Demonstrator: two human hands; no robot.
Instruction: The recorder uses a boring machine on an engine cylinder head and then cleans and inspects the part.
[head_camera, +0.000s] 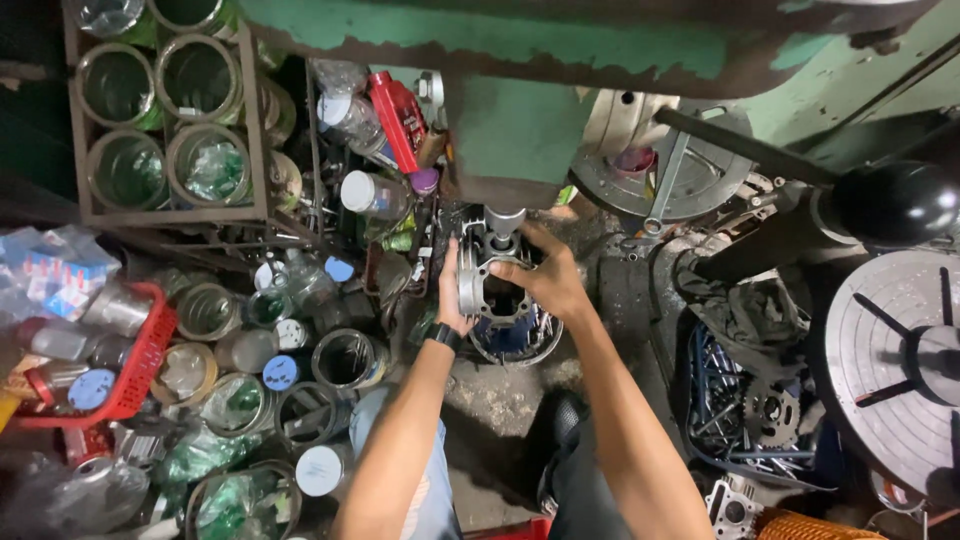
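Under the green machine head (520, 130), both hands' fingers (515, 272) grasp a grey metal cylinder block (490, 285); red bottle (400, 120) stands left.

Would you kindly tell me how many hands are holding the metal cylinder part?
2: the left hand grips the left side of the metal cylinder part; the right hand holds its right.

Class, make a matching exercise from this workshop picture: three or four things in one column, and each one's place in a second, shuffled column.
Things:
1. metal cylinder part
2. red basket
3. red bottle
4. gear sprocket

Places:
A. far left, among jars
B. lower right, on blue rods
C. between left hand and right hand
D. top centre, by the green machine

Pairs: 1-C, 2-A, 3-D, 4-B
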